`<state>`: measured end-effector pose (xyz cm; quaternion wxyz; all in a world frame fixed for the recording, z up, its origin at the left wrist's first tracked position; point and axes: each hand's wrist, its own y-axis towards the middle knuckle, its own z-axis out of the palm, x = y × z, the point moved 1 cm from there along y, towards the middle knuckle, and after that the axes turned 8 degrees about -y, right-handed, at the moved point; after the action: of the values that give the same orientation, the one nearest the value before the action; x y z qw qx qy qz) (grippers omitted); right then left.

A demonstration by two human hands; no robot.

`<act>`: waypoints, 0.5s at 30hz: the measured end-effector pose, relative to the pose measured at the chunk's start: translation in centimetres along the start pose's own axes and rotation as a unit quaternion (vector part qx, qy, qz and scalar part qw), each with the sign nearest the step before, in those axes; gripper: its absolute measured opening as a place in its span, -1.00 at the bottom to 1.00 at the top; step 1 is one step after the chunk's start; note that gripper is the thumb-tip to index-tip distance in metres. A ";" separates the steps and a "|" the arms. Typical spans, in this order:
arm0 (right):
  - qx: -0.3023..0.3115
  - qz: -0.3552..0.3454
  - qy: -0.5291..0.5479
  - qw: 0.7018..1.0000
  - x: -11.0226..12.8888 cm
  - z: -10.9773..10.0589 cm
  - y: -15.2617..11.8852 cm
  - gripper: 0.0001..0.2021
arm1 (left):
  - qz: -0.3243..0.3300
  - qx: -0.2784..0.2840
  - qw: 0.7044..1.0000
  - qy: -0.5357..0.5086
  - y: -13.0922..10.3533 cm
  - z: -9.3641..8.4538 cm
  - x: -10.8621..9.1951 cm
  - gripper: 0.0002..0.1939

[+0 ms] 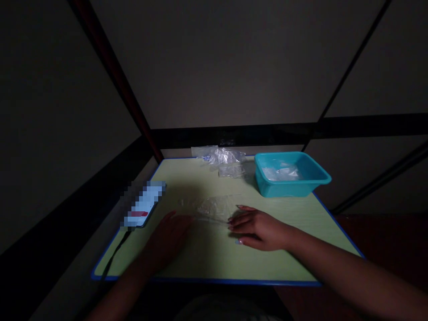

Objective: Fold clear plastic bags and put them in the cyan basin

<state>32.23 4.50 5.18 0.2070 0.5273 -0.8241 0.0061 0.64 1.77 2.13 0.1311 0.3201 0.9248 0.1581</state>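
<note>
A clear plastic bag [216,206] lies flat and slightly crinkled on the table between my two hands. From the right, my right hand [257,227] reaches over with fingers spread, palm down, its fingertips at the bag's near right edge. My left hand [172,234] rests in shadow at the bag's left end, fingers stretched toward it; darkness blurs their detail. Neither hand shows a grip on the bag.
A turquoise plastic basket [284,189] with clear plastic inside stands at the back right. Crumpled clear bags [225,157] lie along the table's [207,263] far edge. A lit phone [147,203] with a dark cable [115,254] sits at the left edge.
</note>
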 end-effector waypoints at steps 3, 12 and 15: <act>-0.017 -0.001 0.013 1.000 -0.2 -0.5 -0.1 -0.75 | -0.064 0.026 0.997 -0.040 -0.3 -0.8 0.7 -0.64; -0.093 -0.007 0.086 0.992 -0.5 -0.2 0.1 -0.82 | -0.107 0.041 0.956 -0.268 0.7 -2.2 0.5 -0.60; -0.122 0.043 0.094 0.987 -1.0 0.1 0.1 -0.76 | -0.173 0.050 0.929 -0.323 1.6 -2.5 0.5 -0.59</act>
<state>32.50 5.41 4.77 0.3459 0.4594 -0.8173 -0.0359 0.28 2.78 4.96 0.4318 0.1955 0.8802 -0.0256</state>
